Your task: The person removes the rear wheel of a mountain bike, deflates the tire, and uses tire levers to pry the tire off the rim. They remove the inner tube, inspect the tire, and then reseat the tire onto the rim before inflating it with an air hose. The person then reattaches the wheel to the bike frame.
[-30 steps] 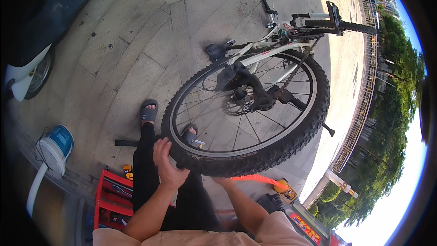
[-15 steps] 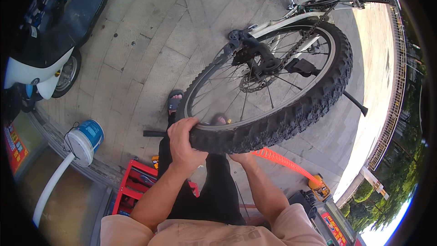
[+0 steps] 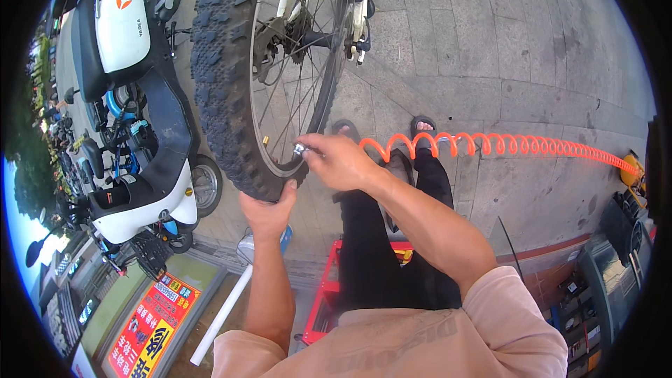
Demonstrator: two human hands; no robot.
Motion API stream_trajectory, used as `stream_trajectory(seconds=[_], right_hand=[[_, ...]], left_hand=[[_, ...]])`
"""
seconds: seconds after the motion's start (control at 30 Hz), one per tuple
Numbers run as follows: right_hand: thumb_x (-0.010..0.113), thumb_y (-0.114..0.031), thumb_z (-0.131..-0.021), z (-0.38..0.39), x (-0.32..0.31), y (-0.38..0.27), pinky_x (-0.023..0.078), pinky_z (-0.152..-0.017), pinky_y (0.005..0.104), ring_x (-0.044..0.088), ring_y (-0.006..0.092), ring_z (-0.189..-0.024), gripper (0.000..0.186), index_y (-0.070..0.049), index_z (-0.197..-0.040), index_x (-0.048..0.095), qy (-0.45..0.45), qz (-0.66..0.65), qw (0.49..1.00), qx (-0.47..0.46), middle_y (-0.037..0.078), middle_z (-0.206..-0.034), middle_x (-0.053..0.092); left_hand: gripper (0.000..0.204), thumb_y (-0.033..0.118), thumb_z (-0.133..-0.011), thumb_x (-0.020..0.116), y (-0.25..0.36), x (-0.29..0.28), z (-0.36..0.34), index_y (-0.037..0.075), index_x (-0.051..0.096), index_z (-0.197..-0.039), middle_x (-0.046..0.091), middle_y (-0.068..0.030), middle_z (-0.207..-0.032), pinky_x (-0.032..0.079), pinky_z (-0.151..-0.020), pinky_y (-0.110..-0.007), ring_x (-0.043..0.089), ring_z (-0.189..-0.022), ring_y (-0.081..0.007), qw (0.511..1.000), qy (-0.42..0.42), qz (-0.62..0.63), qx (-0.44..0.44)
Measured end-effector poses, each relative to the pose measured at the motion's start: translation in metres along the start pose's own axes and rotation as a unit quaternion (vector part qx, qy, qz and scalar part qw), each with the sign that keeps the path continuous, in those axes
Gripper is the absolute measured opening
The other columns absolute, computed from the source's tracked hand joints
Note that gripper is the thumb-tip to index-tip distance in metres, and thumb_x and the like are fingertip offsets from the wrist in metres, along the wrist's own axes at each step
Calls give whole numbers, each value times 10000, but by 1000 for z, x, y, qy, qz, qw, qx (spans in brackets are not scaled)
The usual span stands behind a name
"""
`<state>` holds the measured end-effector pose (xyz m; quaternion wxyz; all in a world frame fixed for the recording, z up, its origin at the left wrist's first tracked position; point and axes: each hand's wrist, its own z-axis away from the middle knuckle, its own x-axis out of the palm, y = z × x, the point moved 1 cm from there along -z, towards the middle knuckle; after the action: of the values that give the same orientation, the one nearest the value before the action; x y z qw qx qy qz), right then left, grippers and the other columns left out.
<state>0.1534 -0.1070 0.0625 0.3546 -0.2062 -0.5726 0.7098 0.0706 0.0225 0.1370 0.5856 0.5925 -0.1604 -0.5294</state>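
A bicycle wheel with a knobbly black tyre (image 3: 220, 77) stands tilted in front of me, its spokes and hub in view. My left hand (image 3: 268, 210) grips the tyre at its lower end, thumb on one side. With my right hand (image 3: 339, 161) I pinch a small silver air nozzle (image 3: 299, 148) against the inner side of the rim. An orange coiled air hose (image 3: 490, 144) runs from beside my right hand off to the right; its join to the nozzle is hidden. A small brass-coloured piece (image 3: 266, 141) shows at the rim, left of the nozzle.
A white and black electric scooter (image 3: 140, 199) stands at the left. The hose leads to a yellow machine (image 3: 633, 168) at the far right. Below are a red tool cart (image 3: 323, 308), a bucket (image 3: 285, 238) with a white pipe (image 3: 222, 316), and a sign board (image 3: 150, 325).
The view has turned to the left, and the wheel now stands more upright. My right hand has left the tyre's underside and holds the silver nozzle at the rim; the left still grips the tyre.
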Motion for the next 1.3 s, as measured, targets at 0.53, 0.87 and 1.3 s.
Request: stream_trajectory(seconds=[0.53, 0.87, 1.3], right_hand=[[493, -155, -852, -19, -28, -58, 463, -653, 381, 605, 342, -731, 273, -5, -1072, 555, 61, -19, 997, -42, 202, -781, 612], [470, -161, -821, -34, -16, -62, 449, -715, 433, 580, 375, -812, 260, -39, -1013, 596, -34, -42, 998, -44, 203, -830, 614], [468, -136, -828, -32, -17, -60, 452, -633, 413, 582, 353, -718, 239, -65, -1020, 592, -89, 34, 994, -59, 175, -748, 609]], left_hand=[[554, 13, -695, 724, 66, 2, -14, -1, 435, -1168, 550, -70, -1039, 433, -833, -274, 534, -919, -140, 998, 45, -34, -16], [491, -54, -666, 673, 73, 12, -22, 4, 474, -1111, 560, -55, -992, 442, -786, -253, 547, -872, -127, 997, 73, -38, -10], [410, -34, -658, 678, 48, 15, -14, -2, 520, -1036, 580, -53, -928, 452, -734, -259, 555, -814, -122, 990, 132, -42, 18]])
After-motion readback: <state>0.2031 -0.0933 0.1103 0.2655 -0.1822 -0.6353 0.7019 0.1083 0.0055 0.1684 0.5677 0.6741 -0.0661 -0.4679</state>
